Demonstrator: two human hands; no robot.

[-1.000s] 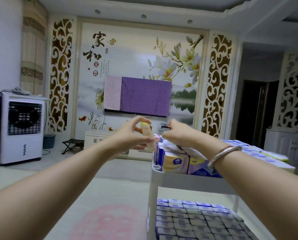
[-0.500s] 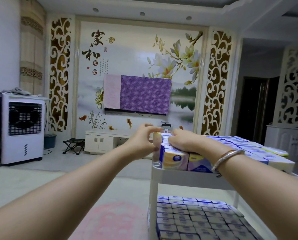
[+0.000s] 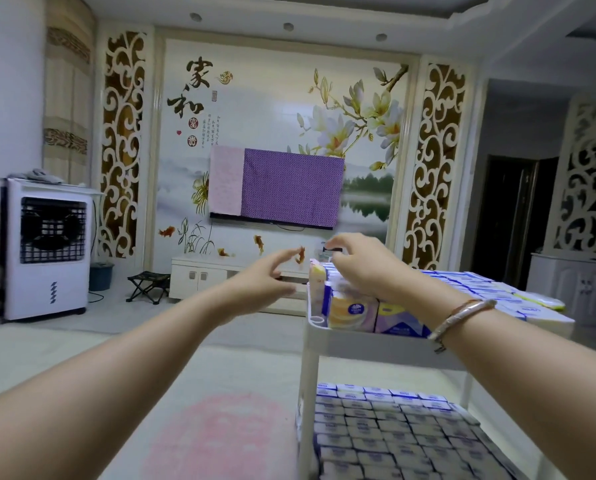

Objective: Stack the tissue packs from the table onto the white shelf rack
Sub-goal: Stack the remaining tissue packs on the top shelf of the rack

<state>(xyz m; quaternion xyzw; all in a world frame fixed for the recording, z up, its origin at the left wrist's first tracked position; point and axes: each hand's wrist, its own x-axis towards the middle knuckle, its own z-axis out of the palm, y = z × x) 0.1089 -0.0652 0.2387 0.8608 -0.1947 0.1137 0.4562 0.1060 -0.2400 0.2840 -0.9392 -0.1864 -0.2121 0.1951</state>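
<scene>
White shelf rack (image 3: 376, 344): left hand (image 3: 258, 282) released pack (image 3: 318, 284).

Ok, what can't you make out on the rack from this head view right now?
- Packs under the right hand: covered by it; its grip is unclear.
- Table packs beyond the right forearm: partly hidden.
- Lower shelf packs: blurred, cut by the bottom edge.
- Left hand: motion-blurred, apparently empty.

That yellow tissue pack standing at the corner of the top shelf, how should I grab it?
Pinch the yellow tissue pack by its top edge, coming from above. It stands upright at the white shelf rack corner, neighbours pressed against its right side, so probably only the top is free.
</scene>
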